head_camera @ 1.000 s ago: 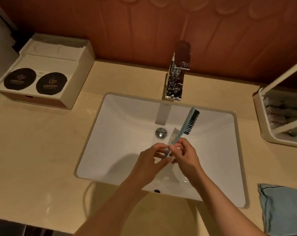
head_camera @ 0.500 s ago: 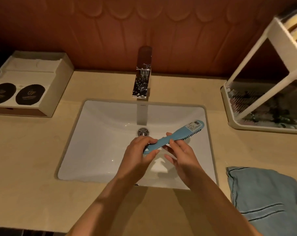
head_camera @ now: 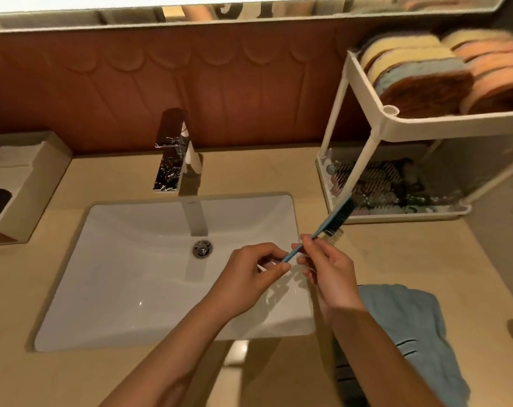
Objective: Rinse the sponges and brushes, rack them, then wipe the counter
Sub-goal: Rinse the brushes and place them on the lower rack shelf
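Both the left hand (head_camera: 249, 274) and right hand (head_camera: 328, 268) pinch the blue brush (head_camera: 336, 219) by its handle, its bristle head now swung off the sink (head_camera: 117, 259) toward the rack (head_camera: 396, 124), so racking looks next.

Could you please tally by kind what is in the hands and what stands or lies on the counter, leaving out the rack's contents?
brush: 1
cloth: 1
rack: 1
box: 1
faucet: 1
Total: 5
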Motion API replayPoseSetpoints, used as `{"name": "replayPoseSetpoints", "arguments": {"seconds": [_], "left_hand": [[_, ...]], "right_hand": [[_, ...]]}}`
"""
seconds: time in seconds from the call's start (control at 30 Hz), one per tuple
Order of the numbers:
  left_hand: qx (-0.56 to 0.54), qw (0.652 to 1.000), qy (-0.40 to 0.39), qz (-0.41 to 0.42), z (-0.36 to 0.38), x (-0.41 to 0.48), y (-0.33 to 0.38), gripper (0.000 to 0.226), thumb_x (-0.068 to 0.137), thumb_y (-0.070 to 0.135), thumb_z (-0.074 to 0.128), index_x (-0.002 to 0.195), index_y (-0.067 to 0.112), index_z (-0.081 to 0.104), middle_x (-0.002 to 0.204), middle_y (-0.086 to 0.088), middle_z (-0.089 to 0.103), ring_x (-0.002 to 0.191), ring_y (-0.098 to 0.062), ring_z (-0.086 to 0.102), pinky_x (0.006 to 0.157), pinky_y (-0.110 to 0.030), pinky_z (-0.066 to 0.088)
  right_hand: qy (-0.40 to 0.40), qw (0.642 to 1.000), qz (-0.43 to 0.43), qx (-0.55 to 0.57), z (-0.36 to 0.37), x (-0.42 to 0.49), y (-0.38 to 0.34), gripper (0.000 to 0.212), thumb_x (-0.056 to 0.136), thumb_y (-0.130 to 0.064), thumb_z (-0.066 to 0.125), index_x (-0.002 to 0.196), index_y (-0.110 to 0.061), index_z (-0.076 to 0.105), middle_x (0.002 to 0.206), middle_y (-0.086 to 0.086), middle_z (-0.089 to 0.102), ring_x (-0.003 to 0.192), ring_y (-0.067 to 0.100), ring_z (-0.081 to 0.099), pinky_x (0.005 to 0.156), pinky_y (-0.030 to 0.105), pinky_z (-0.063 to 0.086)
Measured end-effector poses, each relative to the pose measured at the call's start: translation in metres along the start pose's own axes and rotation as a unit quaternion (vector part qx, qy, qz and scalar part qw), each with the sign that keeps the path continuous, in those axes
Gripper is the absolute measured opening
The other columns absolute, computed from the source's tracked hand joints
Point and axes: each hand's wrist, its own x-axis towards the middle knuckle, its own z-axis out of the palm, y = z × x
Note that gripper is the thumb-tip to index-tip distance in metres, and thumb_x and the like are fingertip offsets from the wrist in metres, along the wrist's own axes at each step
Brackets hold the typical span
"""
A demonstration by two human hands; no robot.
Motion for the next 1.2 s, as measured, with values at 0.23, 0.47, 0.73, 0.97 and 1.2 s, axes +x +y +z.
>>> {"name": "replayPoseSetpoints", "arguments": {"seconds": [0.23,0.47,0.73,0.97,1.2], "left_hand": [[-0.018,0.996,-0.084,-0.006,0.050,0.055,0.035,0.015,0.085,0.014,0.065,0.099,0.010,0.069,0.079,0.001,0.064,0.068,-0.005,0.056,0.070,-0.023,0.048],[-0.010,0.999,0.022,-0.042,0.078,0.109,0.072,0.065,0.090,0.026,0.058,0.142,0.017,0.021,0.138,-0.002,0.039,0.122,-0.014,0.041,0.090,-0.020,0.033],[0.104,0.993,0.043,-0.027,0.097,0.161,0.065,0.034,0.097,0.035,0.041,0.127,0.020,0.042,0.118,-0.003,0.062,0.100,-0.021,0.060,0.084,-0.040,0.052],[0.217,0.970,0.104,0.022,0.108,0.160,0.049,0.038,0.099,0.036,0.032,0.134,0.022,0.035,0.100,-0.002,0.065,0.070,-0.011,0.050,0.058,-0.026,0.039],[0.215,0.970,0.107,0.023,0.109,0.162,0.048,0.037,0.099,0.035,0.032,0.132,0.020,0.037,0.101,-0.004,0.065,0.068,-0.010,0.045,0.049,-0.020,0.029]], "right_hand": [[0.061,0.998,-0.016,-0.031,-0.066,0.033,-0.021,0.021,0.089,-0.026,0.059,0.089,-0.008,0.070,0.061,0.000,0.056,0.055,0.012,0.043,0.054,0.027,0.032],[0.103,0.992,-0.010,-0.076,-0.121,0.077,-0.047,0.017,0.087,-0.025,0.062,0.085,-0.009,0.068,0.064,0.007,0.056,0.057,0.015,0.048,0.056,0.029,0.039],[0.123,0.977,-0.002,-0.174,-0.172,0.139,-0.077,0.022,0.090,-0.020,0.059,0.072,-0.007,0.061,0.060,0.009,0.053,0.054,0.017,0.047,0.061,0.031,0.042],[0.164,0.928,-0.016,-0.335,-0.198,0.193,-0.098,0.030,0.087,-0.019,0.062,0.101,0.008,0.060,0.103,0.021,0.064,0.095,0.034,0.062,0.077,0.036,0.046],[0.138,0.816,0.016,-0.561,-0.204,0.225,-0.103,0.059,0.093,-0.035,0.051,0.140,-0.003,0.036,0.145,0.017,0.039,0.132,0.034,0.038,0.105,0.036,0.034]]}}
